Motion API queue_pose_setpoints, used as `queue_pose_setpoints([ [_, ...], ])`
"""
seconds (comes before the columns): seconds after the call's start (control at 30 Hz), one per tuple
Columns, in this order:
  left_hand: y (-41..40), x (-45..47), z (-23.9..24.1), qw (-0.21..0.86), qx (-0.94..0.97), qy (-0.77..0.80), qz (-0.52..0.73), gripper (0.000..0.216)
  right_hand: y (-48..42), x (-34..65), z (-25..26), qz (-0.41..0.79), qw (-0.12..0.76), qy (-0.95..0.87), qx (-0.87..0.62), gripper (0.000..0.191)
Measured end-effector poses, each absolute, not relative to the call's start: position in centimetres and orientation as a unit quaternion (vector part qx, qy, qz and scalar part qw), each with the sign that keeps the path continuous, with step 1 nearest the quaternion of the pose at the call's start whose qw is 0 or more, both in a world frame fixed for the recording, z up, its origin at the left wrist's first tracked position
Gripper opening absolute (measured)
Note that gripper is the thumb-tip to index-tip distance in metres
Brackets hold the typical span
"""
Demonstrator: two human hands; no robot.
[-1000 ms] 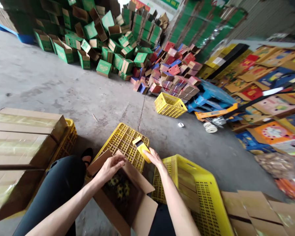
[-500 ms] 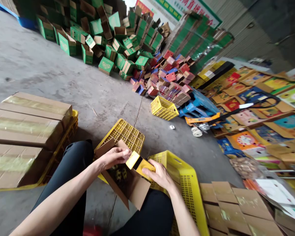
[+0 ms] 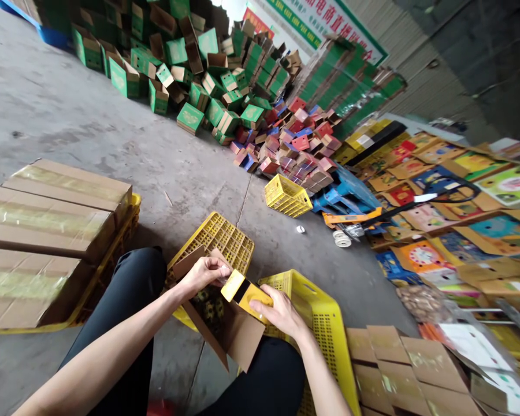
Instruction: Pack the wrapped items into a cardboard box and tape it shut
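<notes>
My right hand (image 3: 281,311) is wrapped round a yellow tape dispenser (image 3: 237,287) with a black band across it. My left hand (image 3: 205,274) is closed in a pinch just off the dispenser's front end, on what looks like a bit of clear tape. Below both hands stands an open cardboard box (image 3: 247,336), its flaps spread. Dark green and yellowish pieces (image 3: 212,305) lie inside it, partly hidden by my hands. The box rests over an upturned yellow crate (image 3: 225,234), between my knees.
Taped cartons (image 3: 56,211) fill a crate on my left. A yellow crate (image 3: 329,329) stands at my right knee, beside stacked cartons (image 3: 409,370). Ahead are a small yellow crate (image 3: 287,197), a pallet jack (image 3: 351,222) and heaps of green boxes (image 3: 190,118).
The view has turned slightly, shifting the background. My hands keep nearly the same pose; the left hand still pinches close to the tape dispenser in my right hand.
</notes>
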State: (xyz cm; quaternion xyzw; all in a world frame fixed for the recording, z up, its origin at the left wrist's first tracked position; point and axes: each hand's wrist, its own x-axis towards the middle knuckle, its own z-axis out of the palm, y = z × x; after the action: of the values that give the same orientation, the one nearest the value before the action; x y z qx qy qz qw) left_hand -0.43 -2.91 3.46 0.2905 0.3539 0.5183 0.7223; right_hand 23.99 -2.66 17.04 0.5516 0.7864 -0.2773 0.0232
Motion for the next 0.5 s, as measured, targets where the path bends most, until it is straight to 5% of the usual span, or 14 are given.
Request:
queue_pose_setpoints([
  [0.5,-3.5,-1.3,3.9,0.755,0.316,0.355,0.452,0.062,-3.0,25.2,17.0,-0.298,0.019,0.781,0.548,0.062],
])
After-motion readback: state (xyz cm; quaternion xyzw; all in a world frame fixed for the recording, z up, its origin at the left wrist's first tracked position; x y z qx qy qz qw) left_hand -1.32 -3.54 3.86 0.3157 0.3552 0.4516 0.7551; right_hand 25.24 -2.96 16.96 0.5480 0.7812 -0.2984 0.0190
